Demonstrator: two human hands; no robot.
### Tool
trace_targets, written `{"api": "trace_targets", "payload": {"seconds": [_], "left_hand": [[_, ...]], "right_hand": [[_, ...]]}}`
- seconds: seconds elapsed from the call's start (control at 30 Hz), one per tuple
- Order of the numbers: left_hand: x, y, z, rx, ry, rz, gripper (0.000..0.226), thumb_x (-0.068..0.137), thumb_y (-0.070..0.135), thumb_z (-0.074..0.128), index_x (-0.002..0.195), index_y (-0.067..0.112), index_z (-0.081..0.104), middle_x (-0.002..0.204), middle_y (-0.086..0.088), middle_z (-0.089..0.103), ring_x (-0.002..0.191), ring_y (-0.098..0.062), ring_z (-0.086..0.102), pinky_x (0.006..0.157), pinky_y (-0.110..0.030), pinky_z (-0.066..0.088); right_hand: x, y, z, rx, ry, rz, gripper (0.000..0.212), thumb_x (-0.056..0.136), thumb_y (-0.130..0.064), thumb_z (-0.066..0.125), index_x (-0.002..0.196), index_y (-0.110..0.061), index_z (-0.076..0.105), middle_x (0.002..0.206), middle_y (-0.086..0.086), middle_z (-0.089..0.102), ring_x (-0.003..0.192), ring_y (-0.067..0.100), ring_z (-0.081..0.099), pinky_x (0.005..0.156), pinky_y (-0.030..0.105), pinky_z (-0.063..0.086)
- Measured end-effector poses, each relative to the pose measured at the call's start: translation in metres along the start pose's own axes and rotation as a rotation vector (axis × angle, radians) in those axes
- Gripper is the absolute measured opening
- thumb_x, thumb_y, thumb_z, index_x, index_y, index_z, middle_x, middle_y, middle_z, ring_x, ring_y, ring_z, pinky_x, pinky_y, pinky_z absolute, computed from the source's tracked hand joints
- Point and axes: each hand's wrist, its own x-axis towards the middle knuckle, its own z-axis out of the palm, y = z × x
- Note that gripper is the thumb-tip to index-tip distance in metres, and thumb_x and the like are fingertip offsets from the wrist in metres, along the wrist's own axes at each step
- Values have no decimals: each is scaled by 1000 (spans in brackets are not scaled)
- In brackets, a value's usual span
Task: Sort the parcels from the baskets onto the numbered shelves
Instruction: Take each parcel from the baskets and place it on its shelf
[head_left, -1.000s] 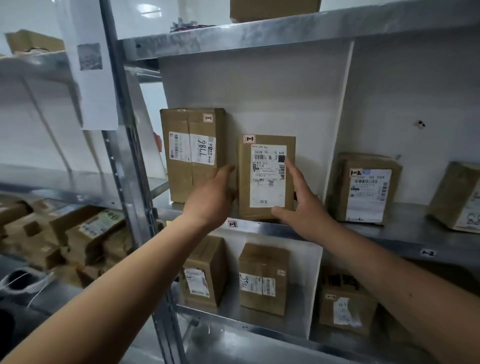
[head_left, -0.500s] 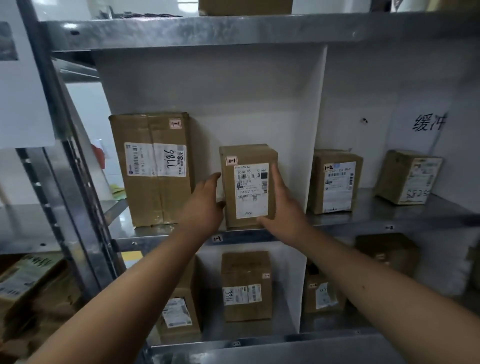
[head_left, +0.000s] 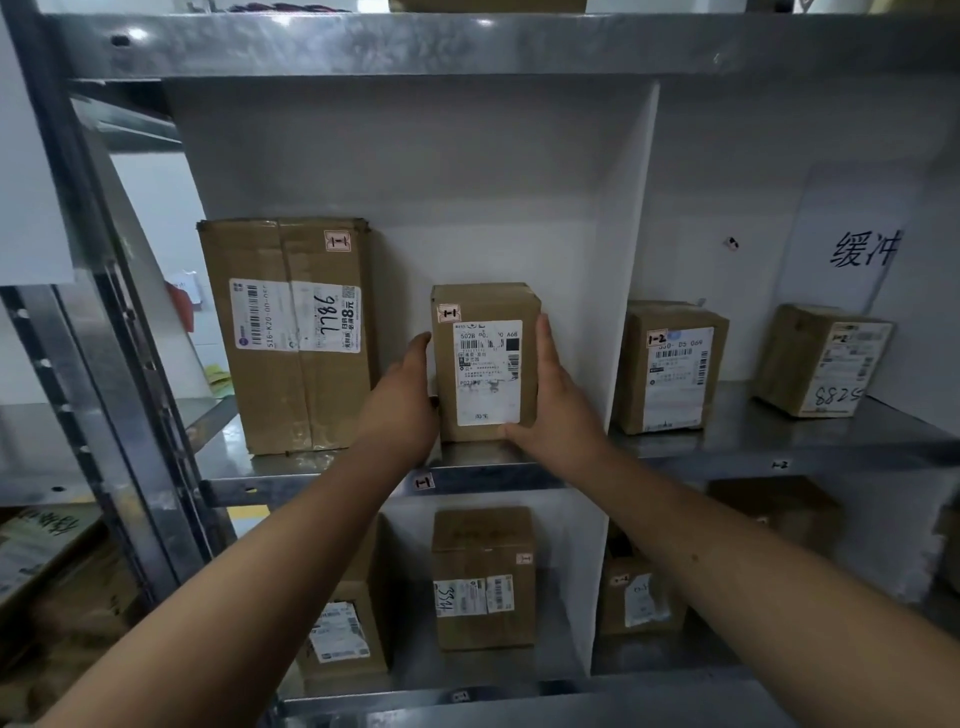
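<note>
parcel (head_left: 484, 358) deeper in; two hands flanking

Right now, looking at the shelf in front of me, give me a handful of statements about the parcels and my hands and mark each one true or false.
1. Both hands are on the small parcel, the left hand at its left side and the right hand at its right. True.
2. The small parcel lies flat on its label. False: it stands upright on the shelf, label facing out.
3. The large box stands left of the small parcel in the same compartment. True.
4. The small parcel leans against the large box. False: a gap shows between them, with the left hand in it.
5. The white divider separates this compartment from the one holding the parcel tagged 1-2. True.
</note>
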Motion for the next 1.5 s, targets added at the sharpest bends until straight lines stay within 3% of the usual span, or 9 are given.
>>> {"api": "trace_targets", "payload": {"seconds": [0.3,0.5,0.6,0.7,0.8,0.93,1.07,1.37,1.5], "left_hand": [[-6,1,5,50,3,-25,98,86,-5,68,160,37,20,137,-11,61,114,-32,65,86,-47,61],[-17,0,5,54,-6,-43,96,89,-2,69,162,35,20,146,-8,55,123,-29,62,77,-33,50],[-29,2,1,27,-3,-36,94,91,0,70,164,30,20,150,-10,52,127,-29,60,84,-35,51],[-44,4,-5,59,-24,18,90,92,6,72,164,26,22,152,-11,50,129,-32,59,97,-42,53],[-55,3,-11,98,-34,70,81,94,20,73,161,23,27,153,-11,48,132,-32,56,104,-46,51],[-70,1,-17,158,-47,97,75,95,33,71,158,22,32,148,-9,50,131,-31,54,101,-45,51],[-89,-3,-22,284,-39,143,72,92,42,71,154,23,40,143,-6,56,127,-31,57,100,-50,52],[-136,-17,-16,333,-63,205,66,89,47,68,148,24,49,144,-6,57,130,-32,54,106,-51,43],[-151,-22,-6,389,-52,217,64,86,44,71,143,22,55,141,-7,60,132,-34,53,108,-52,41]], "right_hand": [[6,6,0,0,-28,-18,149,79,-19,90,146,-59,-38,160,-1,42,136,20,53,109,44,52],[1,10,1,20,-26,-44,143,82,-20,87,148,-60,-34,160,2,42,133,23,57,109,50,52],[-11,12,-2,-1,-32,-77,133,88,-21,83,153,-55,-28,165,-2,34,140,20,48,113,35,43],[-26,13,-5,-19,11,-121,116,93,-23,77,162,-48,-13,167,-4,28,146,18,38,111,29,37],[-41,12,-5,-58,5,-119,92,97,-26,71,165,-40,11,171,-1,19,154,20,25,119,33,29],[-58,8,-2,-100,-11,-118,78,97,-28,69,163,-30,27,168,-1,26,154,18,24,124,32,27],[-70,1,2,-109,-73,-91,72,99,-27,67,162,-28,32,168,-2,29,154,17,23,121,28,20],[-106,-11,23,-217,-159,-64,68,97,-33,66,159,-23,38,165,1,34,152,23,24,128,44,22],[-124,-8,28,-229,-187,-11,68,98,-34,65,160,-24,37,167,0,30,155,21,20,128,37,16]]}}
